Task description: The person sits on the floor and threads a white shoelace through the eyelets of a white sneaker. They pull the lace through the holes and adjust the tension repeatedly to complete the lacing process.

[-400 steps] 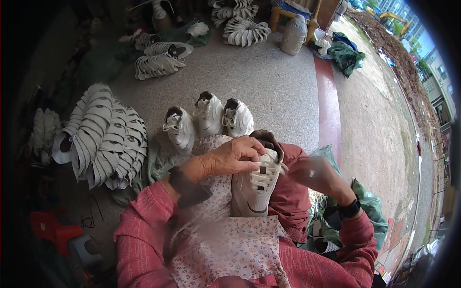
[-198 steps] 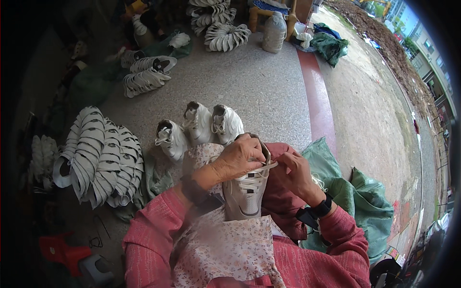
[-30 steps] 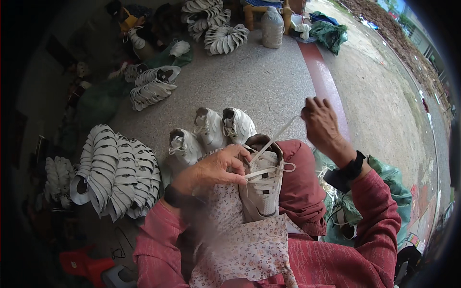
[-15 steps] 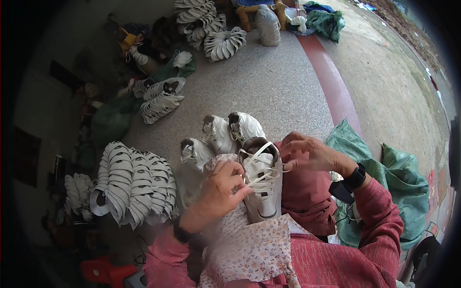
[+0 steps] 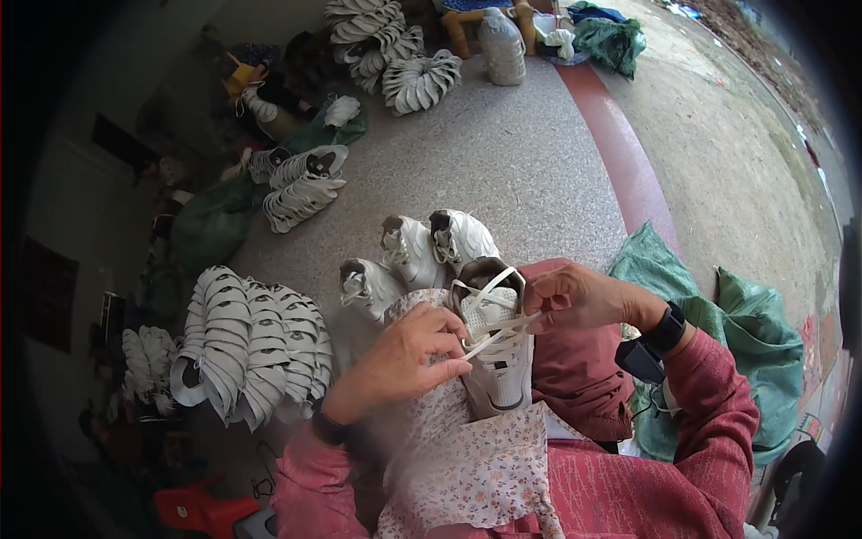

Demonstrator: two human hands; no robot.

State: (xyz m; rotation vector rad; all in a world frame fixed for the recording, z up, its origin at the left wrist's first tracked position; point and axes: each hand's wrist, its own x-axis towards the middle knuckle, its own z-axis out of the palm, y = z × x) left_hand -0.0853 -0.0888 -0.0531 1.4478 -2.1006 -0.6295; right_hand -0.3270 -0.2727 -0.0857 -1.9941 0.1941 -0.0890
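A white shoe upper [image 5: 499, 384] with a dark lining rests on my lap, its toe toward me. Across its tongue runs a white shoelace [image 5: 490, 339], partly threaded through the eyelets. At the shoe's left side my left hand [image 5: 400, 355] pinches the lace between thumb and fingers. My right hand [image 5: 584, 298] is closed by the right eyelet row, its fingertips on another stretch of lace. Just beyond the shoe stand three more laced white shoe uppers [image 5: 415, 251], close together.
Stacks of nested white uppers [image 5: 256, 346] stand on the left, with more stacks [image 5: 422, 83] farther back. Green sacks [image 5: 759, 359] lie at my right. A clear plastic bottle [image 5: 502, 49] stands at the back, and a red object [image 5: 202, 509] lies low on the left.
My right hand's raised fingers have curled in and closed around the lace beside the shoe. My left hand keeps its pinch, and the lace lies differently across the tongue.
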